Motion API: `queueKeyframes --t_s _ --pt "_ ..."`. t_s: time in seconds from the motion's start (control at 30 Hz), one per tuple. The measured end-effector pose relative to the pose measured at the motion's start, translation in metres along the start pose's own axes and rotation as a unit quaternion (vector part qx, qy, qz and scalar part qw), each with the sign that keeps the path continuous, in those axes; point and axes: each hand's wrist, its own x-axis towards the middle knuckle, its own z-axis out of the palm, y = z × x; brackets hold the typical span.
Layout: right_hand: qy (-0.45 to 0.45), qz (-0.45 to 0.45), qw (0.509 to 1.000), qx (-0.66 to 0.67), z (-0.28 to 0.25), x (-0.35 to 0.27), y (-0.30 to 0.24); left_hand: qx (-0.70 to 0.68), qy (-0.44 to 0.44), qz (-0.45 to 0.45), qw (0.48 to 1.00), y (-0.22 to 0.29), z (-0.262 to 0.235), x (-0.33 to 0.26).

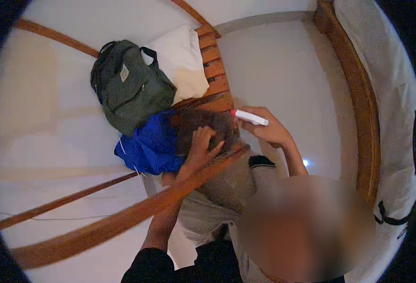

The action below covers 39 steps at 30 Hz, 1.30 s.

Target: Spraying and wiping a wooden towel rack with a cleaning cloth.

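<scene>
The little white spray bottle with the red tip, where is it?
In the head view, the spray bottle is right of centre, held in the right hand above the slatted wooden bench, just right of the brown cloth.

A slatted wooden bed frame (212, 66) stands on pale floor (283, 70) (dimly lit, warm).

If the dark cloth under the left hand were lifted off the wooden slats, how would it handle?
The dark cloth lies flat and creased under the left hand, so it is probably floppy and would drape. It looks thin, likely light. On the slatted wooden seat it may slide rather than roll.
</scene>
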Motion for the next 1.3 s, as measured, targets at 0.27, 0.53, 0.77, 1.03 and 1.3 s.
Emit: queueKeyframes --t_s 0.27,0.53,0.77,1.03,1.3 --pt "-0.088 0.042 0.977 -0.189 -0.014 -0.017 0.028 -0.059 0.117 -0.232 0.964 -0.062 -0.011 -0.064" --pt "-0.079 0.130 0.958 -0.244 0.018 -0.020 0.004 0.023 0.084 -0.100 0.991 0.012 0.025 0.040" --pt "-0.063 0.013 0.906 -0.417 0.034 -0.023 0.016 -0.001 0.171 -0.191 0.966 -0.094 -0.006 -0.090" --pt "-0.152 0.003 0.875 -0.460 0.059 0.024 -0.013 0.050 0.165 -0.319 0.932 -0.094 -0.012 -0.072" --pt "-0.101 0.046 0.963 -0.244 0.008 -0.017 -0.030 -0.031 0.151 -0.136 0.979 0.000 0.011 0.012"
